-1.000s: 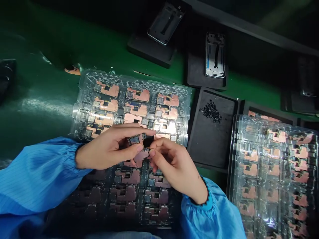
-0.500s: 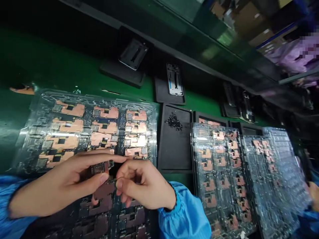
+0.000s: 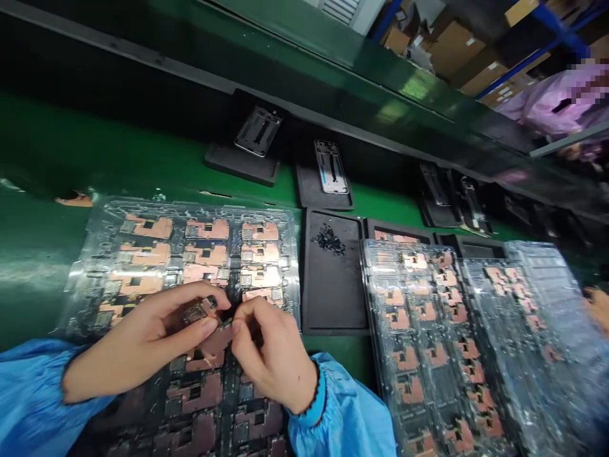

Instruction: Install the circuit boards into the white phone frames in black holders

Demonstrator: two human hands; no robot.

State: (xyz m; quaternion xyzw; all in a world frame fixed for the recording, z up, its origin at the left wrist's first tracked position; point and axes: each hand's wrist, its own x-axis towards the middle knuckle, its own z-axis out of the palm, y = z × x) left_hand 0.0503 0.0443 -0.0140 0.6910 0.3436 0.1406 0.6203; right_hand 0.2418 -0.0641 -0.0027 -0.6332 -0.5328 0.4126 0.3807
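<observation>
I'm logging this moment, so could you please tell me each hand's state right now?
Left hand: closed, holding a circuit board.
Right hand: curled at the board's edge; whether it grips anything cannot be told.

L sleeve: bright blue, thin fabric w/ slight sheen, loose cut, lots of soft folds, gathered twd wrist.
R sleeve: same blue, looks same mat'l, puffed out just behind cuff, creased.
R cuff: narrow band, elasticated look, approx. teal-blue, w/ dark scalloped edge.
L cuff: gathered too, partly in shadow, detail unclear.
L hand: bare, thumbnail short.
R hand: bare, 1 tiny spot nr wrist.
</observation>
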